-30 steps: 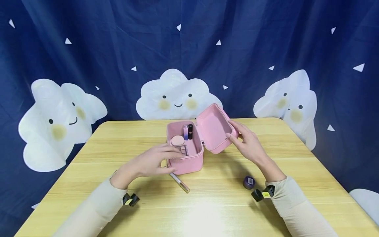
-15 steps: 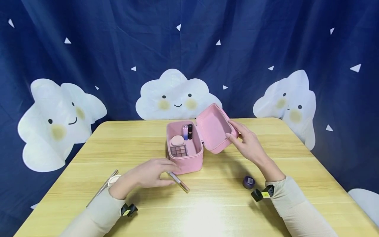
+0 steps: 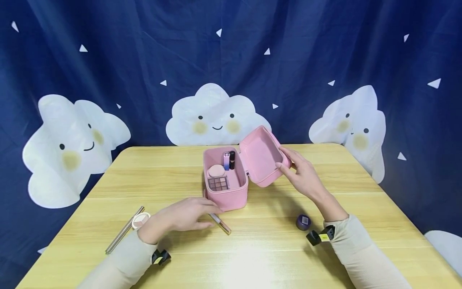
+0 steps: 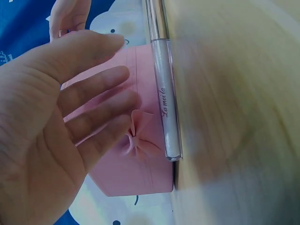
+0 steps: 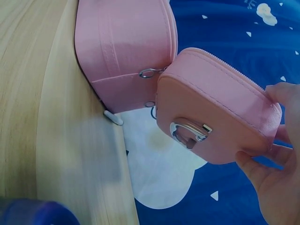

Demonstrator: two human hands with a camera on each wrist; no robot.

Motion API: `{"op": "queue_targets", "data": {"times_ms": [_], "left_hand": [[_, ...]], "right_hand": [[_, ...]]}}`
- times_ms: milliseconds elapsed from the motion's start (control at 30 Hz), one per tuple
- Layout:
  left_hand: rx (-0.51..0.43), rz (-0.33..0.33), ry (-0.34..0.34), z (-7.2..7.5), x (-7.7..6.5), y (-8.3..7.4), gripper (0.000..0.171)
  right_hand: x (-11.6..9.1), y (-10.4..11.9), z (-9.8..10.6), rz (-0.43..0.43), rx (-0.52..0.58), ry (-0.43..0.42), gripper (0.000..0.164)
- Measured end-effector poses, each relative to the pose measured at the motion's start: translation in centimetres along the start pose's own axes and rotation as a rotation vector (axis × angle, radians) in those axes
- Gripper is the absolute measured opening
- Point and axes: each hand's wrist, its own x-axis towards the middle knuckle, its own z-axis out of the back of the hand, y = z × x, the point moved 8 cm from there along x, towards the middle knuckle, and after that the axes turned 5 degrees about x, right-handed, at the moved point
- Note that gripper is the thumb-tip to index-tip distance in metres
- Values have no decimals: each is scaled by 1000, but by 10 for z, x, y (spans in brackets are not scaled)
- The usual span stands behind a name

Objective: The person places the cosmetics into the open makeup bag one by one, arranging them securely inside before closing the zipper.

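Note:
A pink cosmetic case stands open on the table, its lid tipped to the right. My right hand grips the lid's outer edge between thumb and fingers. Inside the case lie an eyeshadow palette, a round pale pink item, a black tube and a purple-pink tube. My left hand, fingers loosely extended, hovers before the case's bow-trimmed front. Under its fingertips lies a lip gloss tube, partly hidden in the head view; I see no grip on it.
Left of my left wrist lie slim metallic sticks and a round white-rimmed compact. A small dark purple jar sits near my right wrist. Behind the wooden table hangs a blue curtain with clouds.
My left hand has drawn back from the case's front rim and lowered towards the lip gloss, uncovering the palette inside. My right hand keeps its hold on the lid.

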Motion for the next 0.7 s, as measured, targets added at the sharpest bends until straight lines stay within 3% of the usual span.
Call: {"op": "queue_targets", "data": {"times_ms": [400, 600, 700], "left_hand": [[162, 2, 41, -19, 2, 0, 28], [179, -26, 25, -19, 1, -2, 13], [168, -22, 33, -18, 0, -2, 13]], "right_hand": [[0, -1, -1, 0, -15, 4, 50], [0, -4, -1, -9, -15, 10, 51], [-1, -4, -1, -8, -13, 8, 52]]}}
